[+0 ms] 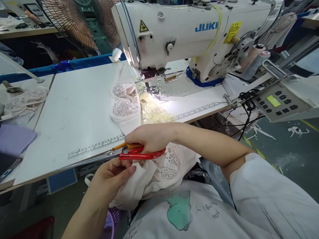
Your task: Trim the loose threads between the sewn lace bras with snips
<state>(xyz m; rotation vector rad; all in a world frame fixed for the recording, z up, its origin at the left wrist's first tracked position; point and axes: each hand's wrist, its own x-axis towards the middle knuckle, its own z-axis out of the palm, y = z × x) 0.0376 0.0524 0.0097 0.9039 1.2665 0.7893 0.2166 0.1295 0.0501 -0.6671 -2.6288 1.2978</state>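
Observation:
My right hand (152, 137) is closed around red-handled scissors (143, 155), whose metal blades point left along the table's front edge. A thin orange-yellow piece (119, 146) also sticks out from under its fingers; I cannot make out what it is. Just below, my left hand (112, 179) pinches the edge of a white lace bra (171, 162), with thumb and fingers pressed together. This bra hangs over my lap, partly hidden by the hands. A second white lace bra part (126, 104) lies on the table, running from beside the needle toward my right hand.
A white JUKI sewing machine (179, 33) stands behind, its lamp lighting the needle area. The white table (74, 109) has printed rulers along its front. A control panel (280, 101) is at right, a fan (87, 26) behind, white straps (23, 103) and purple fabric (15, 139) at left.

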